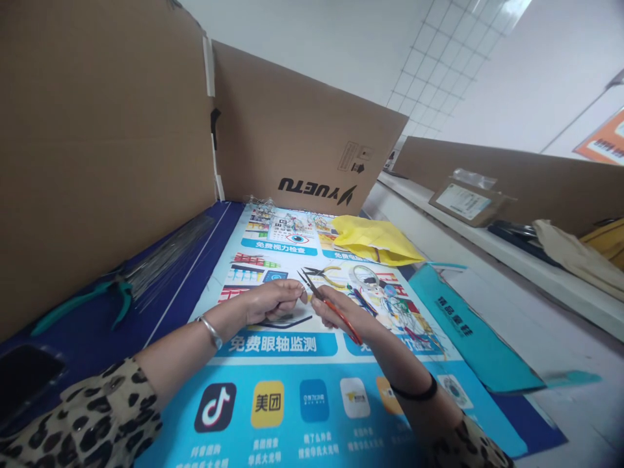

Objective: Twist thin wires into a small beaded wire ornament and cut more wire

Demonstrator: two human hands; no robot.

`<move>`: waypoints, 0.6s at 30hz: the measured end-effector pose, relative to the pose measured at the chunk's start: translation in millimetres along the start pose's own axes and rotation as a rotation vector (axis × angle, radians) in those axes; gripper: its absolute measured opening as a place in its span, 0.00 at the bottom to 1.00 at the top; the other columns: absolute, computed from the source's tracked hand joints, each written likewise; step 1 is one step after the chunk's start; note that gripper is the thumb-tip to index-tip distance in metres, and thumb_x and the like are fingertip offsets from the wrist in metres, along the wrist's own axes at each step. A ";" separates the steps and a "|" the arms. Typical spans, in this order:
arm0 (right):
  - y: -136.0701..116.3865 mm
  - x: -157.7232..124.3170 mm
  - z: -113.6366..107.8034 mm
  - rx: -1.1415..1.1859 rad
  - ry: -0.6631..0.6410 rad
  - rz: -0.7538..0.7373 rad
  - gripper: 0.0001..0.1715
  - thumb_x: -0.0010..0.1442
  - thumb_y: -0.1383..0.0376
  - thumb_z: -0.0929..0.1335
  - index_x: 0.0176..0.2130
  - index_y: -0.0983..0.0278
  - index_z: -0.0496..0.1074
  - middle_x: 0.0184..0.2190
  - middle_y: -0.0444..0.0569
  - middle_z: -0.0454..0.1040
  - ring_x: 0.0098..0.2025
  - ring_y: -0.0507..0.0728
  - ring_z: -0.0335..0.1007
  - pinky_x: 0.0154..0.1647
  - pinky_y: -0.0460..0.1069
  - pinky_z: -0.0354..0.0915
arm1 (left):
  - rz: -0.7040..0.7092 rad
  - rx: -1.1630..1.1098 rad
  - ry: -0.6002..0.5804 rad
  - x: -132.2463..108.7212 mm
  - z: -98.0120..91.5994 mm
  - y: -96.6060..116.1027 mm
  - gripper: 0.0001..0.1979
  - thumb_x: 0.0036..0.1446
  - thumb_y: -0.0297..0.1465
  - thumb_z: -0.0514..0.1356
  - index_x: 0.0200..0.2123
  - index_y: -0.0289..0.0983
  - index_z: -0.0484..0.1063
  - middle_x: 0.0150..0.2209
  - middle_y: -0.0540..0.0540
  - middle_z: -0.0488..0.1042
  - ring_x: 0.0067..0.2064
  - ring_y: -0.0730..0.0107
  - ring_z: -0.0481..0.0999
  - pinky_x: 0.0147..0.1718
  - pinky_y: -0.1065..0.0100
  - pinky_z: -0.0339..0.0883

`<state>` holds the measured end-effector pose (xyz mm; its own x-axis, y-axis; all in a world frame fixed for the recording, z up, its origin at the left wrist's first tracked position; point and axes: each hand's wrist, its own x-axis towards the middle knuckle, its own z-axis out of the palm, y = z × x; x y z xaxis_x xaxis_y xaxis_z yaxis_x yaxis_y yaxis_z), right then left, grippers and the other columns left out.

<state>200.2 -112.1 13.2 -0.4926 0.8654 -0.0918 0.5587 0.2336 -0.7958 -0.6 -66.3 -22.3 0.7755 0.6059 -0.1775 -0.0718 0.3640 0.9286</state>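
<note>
My left hand (277, 303) is closed in a pinch above the printed mat, its fingertips on something thin and pale that is too small to make out. Close beside it, my right hand (338, 309) is closed round red-handled scissors (345, 318). Their dark blades are parted and point up and left, near my left fingertips. Just beyond the hands lie pliers with yellow handles (333, 278). Under my left hand is a dark, thin, flat item (292, 322), partly hidden.
A clear ring-shaped roll (363, 277) and a tangle of coloured strands (407, 312) lie right, near a yellow bag (377, 240) and teal pouch (468, 318). Left are thin wires (166, 260) and teal-handled pliers (121, 302). Cardboard walls (302, 123) stand behind and left.
</note>
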 end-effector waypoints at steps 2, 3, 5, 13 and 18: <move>-0.2 0.0 -0.6 0.003 0.002 0.011 0.23 0.60 0.46 0.59 0.33 0.63 0.57 0.25 0.41 0.60 0.25 0.49 0.59 0.24 0.44 0.58 | -0.005 0.002 0.003 0.0 0.4 0.4 0.10 0.57 0.37 0.54 0.33 0.36 0.64 0.14 0.59 0.49 0.14 0.82 0.41 0.11 0.77 0.33; -0.5 -0.1 -1.0 0.004 0.001 0.017 0.23 0.60 0.46 0.59 0.34 0.64 0.58 0.25 0.41 0.60 0.25 0.49 0.60 0.24 0.44 0.58 | -0.007 0.003 0.004 0.1 0.5 0.5 0.10 0.57 0.37 0.54 0.33 0.36 0.64 0.14 0.59 0.49 0.14 0.82 0.41 0.11 0.77 0.33; -1.2 -0.2 -1.8 -0.002 -0.001 0.020 0.23 0.60 0.46 0.59 0.34 0.64 0.58 0.24 0.41 0.61 0.25 0.48 0.61 0.24 0.43 0.59 | -0.007 0.003 0.003 0.3 0.5 0.1 0.10 0.57 0.37 0.55 0.33 0.36 0.64 0.14 0.59 0.49 0.14 0.82 0.41 0.11 0.77 0.33; -4.8 15.0 -1.4 0.019 -0.048 0.215 0.23 0.57 0.46 0.61 0.32 0.63 0.59 0.20 0.39 0.62 0.18 0.47 0.60 0.15 0.41 0.58 | -0.079 -0.004 0.085 1.1 -3.1 -1.4 0.09 0.55 0.37 0.56 0.32 0.36 0.65 0.14 0.59 0.49 0.14 0.83 0.42 0.11 0.78 0.33; -9.0 52.0 -7.2 -0.008 -0.273 0.518 0.14 0.58 0.59 0.62 0.26 0.66 0.60 0.15 0.41 0.63 0.12 0.50 0.61 0.10 0.44 0.59 | -0.179 -0.119 0.140 5.8 -14.0 -3.1 0.07 0.53 0.34 0.57 0.30 0.37 0.63 0.15 0.59 0.48 0.15 0.84 0.40 0.11 0.79 0.31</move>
<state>174.3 -66.1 20.0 -0.3075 0.7222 -0.6195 0.7772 -0.1849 -0.6014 -4.6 -54.1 -30.7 0.6887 0.6136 -0.3863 -0.0215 0.5498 0.8350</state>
